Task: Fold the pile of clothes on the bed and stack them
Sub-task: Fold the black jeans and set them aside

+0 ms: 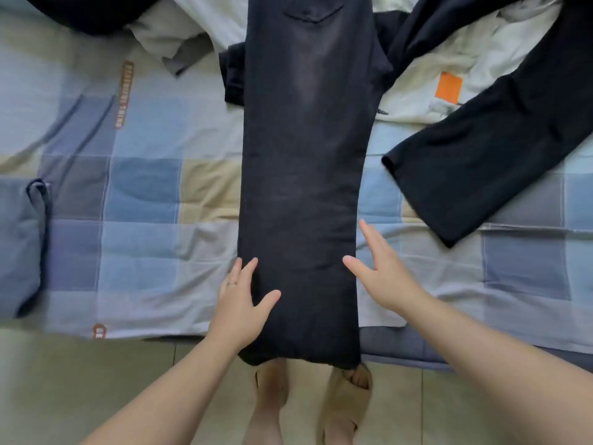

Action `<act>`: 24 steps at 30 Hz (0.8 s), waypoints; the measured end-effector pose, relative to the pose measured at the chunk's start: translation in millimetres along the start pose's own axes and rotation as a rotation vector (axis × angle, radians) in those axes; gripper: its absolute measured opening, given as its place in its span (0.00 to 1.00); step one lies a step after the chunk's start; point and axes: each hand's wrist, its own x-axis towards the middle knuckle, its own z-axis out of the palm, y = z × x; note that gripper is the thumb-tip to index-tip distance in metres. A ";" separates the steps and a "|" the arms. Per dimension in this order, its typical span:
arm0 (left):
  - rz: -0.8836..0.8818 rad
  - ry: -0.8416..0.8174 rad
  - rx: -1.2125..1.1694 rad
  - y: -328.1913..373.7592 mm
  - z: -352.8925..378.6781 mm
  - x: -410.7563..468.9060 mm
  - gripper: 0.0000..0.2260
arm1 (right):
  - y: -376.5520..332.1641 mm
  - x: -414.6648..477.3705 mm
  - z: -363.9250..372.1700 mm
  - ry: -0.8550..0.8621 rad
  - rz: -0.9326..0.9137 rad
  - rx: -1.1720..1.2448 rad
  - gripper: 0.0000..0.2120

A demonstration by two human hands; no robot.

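A pair of dark faded jeans (305, 162) lies lengthwise down the middle of the bed, legs folded together, its lower end hanging over the bed's near edge. My left hand (240, 303) rests flat on the left edge of the jeans, fingers spread, thumb on the fabric. My right hand (382, 274) is open with fingers apart at the right edge of the jeans, thumb touching the cloth. Neither hand grips anything.
The bed has a blue and beige patchwork sheet (144, 194). Another dark garment (487, 149) lies at the right, over a white garment with an orange patch (449, 88). More light and dark clothes (173, 36) sit at the back. A blue pillow (22, 245) lies at the left. My sandalled feet (346, 399) stand on the tiled floor.
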 end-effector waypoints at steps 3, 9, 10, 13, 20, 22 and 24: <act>-0.022 0.047 -0.031 -31.5 23.0 -11.9 0.39 | 34.0 -13.3 32.6 -0.010 0.112 0.059 0.39; -0.088 0.174 -0.211 -50.1 40.1 -1.8 0.33 | 72.8 -28.0 92.9 0.127 0.257 0.299 0.29; -0.096 0.158 -0.211 -52.4 42.8 -0.4 0.29 | 75.1 -28.0 97.9 0.153 0.270 0.328 0.23; -0.103 0.139 -0.171 -65.9 50.1 -4.6 0.18 | 80.9 -31.5 108.6 0.204 0.299 0.411 0.08; -0.212 -0.142 -0.430 -91.4 42.2 -39.7 0.17 | 77.1 -61.1 118.0 -0.028 0.309 0.429 0.18; -0.256 -0.214 -0.479 -97.7 42.4 -52.8 0.16 | 74.1 -71.5 115.7 -0.018 0.315 0.479 0.14; -0.306 -0.229 -0.529 -104.9 42.4 -65.2 0.15 | 74.3 -85.1 116.0 -0.005 0.329 0.489 0.14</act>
